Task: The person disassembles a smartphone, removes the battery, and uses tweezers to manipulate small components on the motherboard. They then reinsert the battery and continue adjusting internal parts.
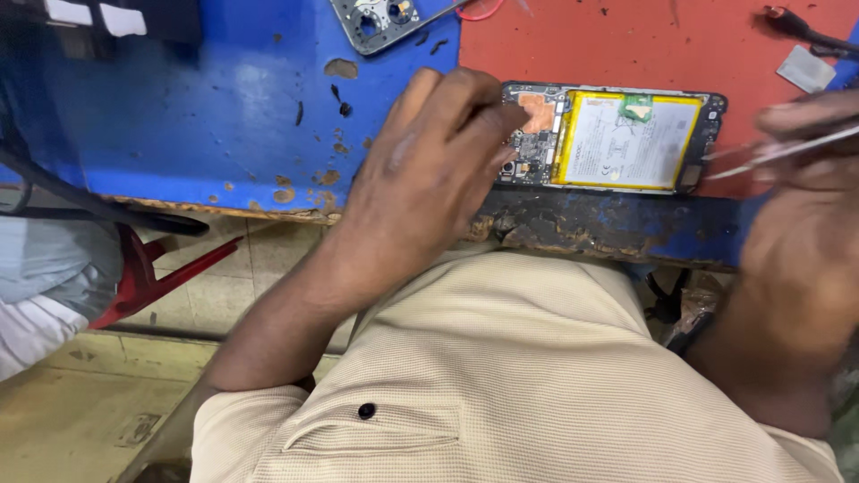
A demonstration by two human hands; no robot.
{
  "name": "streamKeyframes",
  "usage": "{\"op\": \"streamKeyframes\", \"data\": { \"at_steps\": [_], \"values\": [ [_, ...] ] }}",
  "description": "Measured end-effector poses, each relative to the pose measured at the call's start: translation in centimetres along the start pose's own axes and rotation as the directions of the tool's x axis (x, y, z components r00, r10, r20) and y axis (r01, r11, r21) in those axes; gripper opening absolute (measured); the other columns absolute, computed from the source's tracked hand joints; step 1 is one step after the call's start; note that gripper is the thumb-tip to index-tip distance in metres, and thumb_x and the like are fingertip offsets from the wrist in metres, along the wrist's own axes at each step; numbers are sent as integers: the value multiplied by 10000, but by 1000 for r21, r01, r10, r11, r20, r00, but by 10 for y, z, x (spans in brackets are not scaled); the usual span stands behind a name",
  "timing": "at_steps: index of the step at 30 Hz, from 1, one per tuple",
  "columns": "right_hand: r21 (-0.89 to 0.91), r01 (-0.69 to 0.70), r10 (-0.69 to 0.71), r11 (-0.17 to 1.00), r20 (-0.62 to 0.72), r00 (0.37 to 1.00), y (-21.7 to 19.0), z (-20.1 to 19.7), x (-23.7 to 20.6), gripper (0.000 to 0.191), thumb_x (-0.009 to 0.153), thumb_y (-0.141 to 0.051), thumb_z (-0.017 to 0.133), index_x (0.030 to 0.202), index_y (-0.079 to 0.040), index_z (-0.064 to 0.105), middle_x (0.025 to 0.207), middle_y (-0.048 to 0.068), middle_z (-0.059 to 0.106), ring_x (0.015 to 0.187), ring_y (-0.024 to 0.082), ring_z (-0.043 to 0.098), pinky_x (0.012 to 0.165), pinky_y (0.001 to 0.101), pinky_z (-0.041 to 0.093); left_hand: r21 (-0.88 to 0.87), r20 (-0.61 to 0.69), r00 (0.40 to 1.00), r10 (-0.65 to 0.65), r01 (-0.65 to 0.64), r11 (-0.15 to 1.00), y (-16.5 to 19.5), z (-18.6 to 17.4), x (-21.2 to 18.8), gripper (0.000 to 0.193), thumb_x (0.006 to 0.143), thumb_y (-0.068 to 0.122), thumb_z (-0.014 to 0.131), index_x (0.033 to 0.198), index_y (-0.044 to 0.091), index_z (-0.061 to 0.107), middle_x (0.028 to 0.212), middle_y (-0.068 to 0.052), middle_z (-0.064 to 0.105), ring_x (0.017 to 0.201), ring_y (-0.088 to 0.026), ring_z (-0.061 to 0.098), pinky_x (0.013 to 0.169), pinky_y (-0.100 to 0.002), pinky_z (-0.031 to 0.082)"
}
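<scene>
My left hand (429,170) presses its gathered fingers on the open phone (613,139) on the red mat (644,45). My right hand (805,224) pinches tweezers (787,152) beside the phone's end.

You have one opened phone (613,139), one loose back cover (380,20), one pair of tweezers (787,150) and one grey pad (805,68).

A phone-repair workshop. Shown by the worn, chipped blue surface (179,116) with a red mat (644,40) at upper right, an opened phone (613,139) baring battery and circuit board at centre, a detached back cover (380,20) at top, and tweezers (787,152) at right.
</scene>
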State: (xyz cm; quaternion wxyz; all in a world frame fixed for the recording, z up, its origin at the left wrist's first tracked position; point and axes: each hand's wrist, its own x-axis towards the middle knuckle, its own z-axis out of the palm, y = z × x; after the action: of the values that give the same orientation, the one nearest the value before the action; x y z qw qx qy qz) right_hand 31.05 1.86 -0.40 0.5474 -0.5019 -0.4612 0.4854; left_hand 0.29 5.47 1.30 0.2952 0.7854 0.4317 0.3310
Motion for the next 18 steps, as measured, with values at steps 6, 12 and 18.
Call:
{"op": "streamKeyframes", "data": {
  "at_steps": [6, 12, 18],
  "values": [
    [-37, -15, 16, 999, 21, 1000, -13, 46, 3, 339, 1104, 23, 730, 1327, -5, 475, 1161, 188, 693, 1031, 195, 722, 972, 308, 617, -27, 13, 999, -52, 53, 998, -2, 4, -1, 150, 1002, -34, 725, 1096, 23, 624, 1167, -102, 553, 1081, -277, 563, 938, -383, 503],
    [-243, 13, 33, 970, 181, 983, -22, 68, 9, 297, 1079, 101, 729, 1157, 2, 460, 1125, 212, 669, 1108, 231, 732, 998, 328, 635, -34, -78, 996, -44, 41, 999, -10, -12, -2, 173, 972, -93, 684, 1085, 9, 602, 1131, -102, 575, 1071, -278, 582, 913, -388, 500],
    [-374, 215, -93, 902, 320, 943, -17, 89, 13, 258, 1012, 134, 728, 1109, 42, 507, 1075, 230, 703, 1030, 242, 748, 892, 325, 645, 95, -90, 994, -61, 69, 993, -18, -11, -9, 188, 997, -73, 700, 1152, 20, 647, 1147, -78, 586, 1051, -270, 570, 936, -378, 506]
  ]
}}
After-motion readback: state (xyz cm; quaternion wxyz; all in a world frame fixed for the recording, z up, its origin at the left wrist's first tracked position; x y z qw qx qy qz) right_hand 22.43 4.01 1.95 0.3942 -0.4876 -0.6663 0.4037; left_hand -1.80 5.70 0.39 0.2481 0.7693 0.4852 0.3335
